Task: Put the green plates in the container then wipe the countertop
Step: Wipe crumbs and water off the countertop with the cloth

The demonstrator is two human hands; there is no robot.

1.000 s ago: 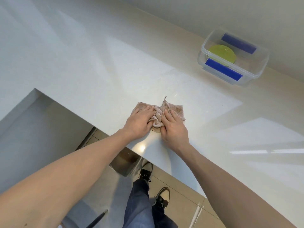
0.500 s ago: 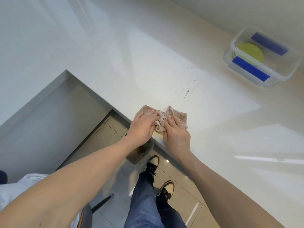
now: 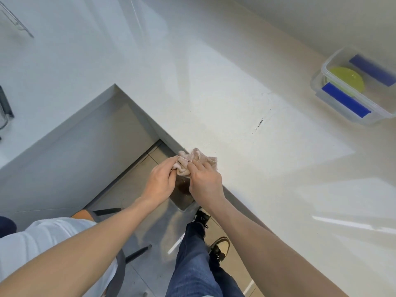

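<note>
A crumpled beige cloth point(image 3: 198, 158) lies at the near edge of the white countertop point(image 3: 214, 93), partly hanging over it. My left hand point(image 3: 160, 181) and my right hand point(image 3: 204, 181) both grip the cloth, pressed close together. The left hand hangs out past the counter's edge. At the far right stands a clear plastic container point(image 3: 325, 67) with blue clips, and a green plate point(image 3: 347, 79) lies inside it. A few dark specks point(image 3: 259, 123) mark the countertop between the cloth and the container.
The countertop makes an L-shaped corner around an open floor area point(image 3: 137, 185). A small metal bin point(image 3: 182, 194) stands on the floor below my hands, by my legs and shoes. A chair's edge point(image 3: 120, 260) is at lower left. A wire rack point(image 3: 15, 20) sits at far upper left.
Both hands have dragged the cloth toward me, from further in on the countertop to its near edge, bunching it up. The left hand now sits over the floor.
</note>
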